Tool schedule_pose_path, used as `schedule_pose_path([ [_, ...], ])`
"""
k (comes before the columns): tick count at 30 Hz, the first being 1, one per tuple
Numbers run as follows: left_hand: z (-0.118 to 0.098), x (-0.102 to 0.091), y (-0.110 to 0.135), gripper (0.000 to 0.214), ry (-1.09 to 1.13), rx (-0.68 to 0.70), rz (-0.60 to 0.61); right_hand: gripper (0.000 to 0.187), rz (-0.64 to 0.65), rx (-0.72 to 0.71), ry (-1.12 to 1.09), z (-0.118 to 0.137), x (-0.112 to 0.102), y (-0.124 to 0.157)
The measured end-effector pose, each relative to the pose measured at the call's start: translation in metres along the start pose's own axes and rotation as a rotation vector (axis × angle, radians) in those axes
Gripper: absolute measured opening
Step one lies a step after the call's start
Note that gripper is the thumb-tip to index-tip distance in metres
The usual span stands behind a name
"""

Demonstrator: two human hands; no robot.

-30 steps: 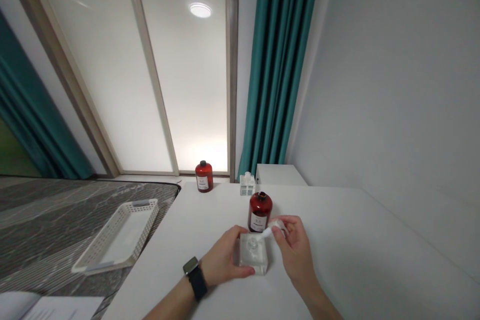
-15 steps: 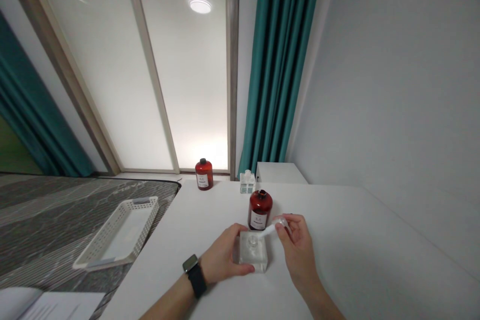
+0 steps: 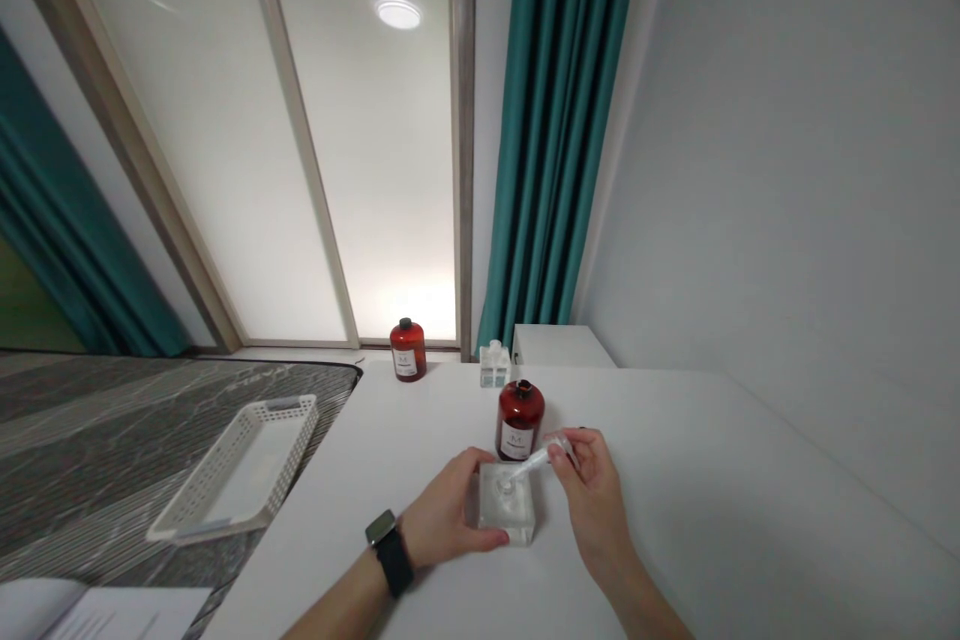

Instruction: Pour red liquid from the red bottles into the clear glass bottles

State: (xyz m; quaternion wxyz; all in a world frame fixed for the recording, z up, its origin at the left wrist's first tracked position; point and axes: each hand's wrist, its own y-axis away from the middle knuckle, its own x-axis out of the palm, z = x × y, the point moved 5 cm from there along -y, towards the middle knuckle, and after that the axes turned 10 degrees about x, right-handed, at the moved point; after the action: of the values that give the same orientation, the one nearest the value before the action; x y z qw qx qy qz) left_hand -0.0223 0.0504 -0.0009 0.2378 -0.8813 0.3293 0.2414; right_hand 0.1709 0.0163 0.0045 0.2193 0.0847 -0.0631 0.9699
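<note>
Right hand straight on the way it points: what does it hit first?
Likely the neck of the clear square glass bottle, at the tip of the small clear dropper; depth is unclear.

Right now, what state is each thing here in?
clear square bottle, upright, open on top, gripped by left hand
dropper, slanted, tip at that bottle's mouth, pinched by right hand
near red bottle, upright, cap unclear
far red bottle, upright, capped
small clear bottle, upright
white basket, lying flat
round lamp, lit
</note>
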Motion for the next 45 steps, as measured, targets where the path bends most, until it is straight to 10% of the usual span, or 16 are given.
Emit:
schedule_pose_path([
  [45, 0.0016, 0.0004, 0.0002, 0.066, -0.001, -0.018, 0.006, 0.033, -0.023, -0.009, -0.001, 0.0049, -0.0011, 0.0027],
])
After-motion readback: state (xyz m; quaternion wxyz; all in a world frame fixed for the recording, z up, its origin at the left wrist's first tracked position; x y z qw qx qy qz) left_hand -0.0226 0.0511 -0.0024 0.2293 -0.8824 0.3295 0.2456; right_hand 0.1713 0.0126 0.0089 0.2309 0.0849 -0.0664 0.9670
